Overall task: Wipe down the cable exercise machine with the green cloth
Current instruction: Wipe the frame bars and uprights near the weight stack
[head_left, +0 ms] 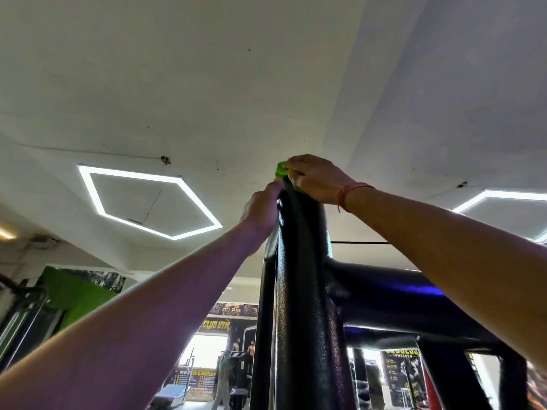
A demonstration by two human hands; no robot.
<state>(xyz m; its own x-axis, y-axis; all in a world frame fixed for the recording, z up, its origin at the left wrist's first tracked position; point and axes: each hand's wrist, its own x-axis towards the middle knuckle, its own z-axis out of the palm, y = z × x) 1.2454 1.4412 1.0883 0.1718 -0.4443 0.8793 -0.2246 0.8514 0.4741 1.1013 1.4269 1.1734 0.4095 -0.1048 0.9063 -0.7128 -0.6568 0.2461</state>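
Frame centre: right hand [318, 179] pressed the green cloth [281, 170] atop the post [302, 261]; left hand [262, 210] gripped it, likely for steadiness

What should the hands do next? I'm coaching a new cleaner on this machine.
Probably draw the green cloth down the black upright post. The right hand holds it bunched at the post's very top, the left hand steadies just below, and the whole length beneath looks unwiped.

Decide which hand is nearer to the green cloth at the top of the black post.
Right. The right hand holds the green cloth on top of the black post; the left hand grips the post's side just below it.
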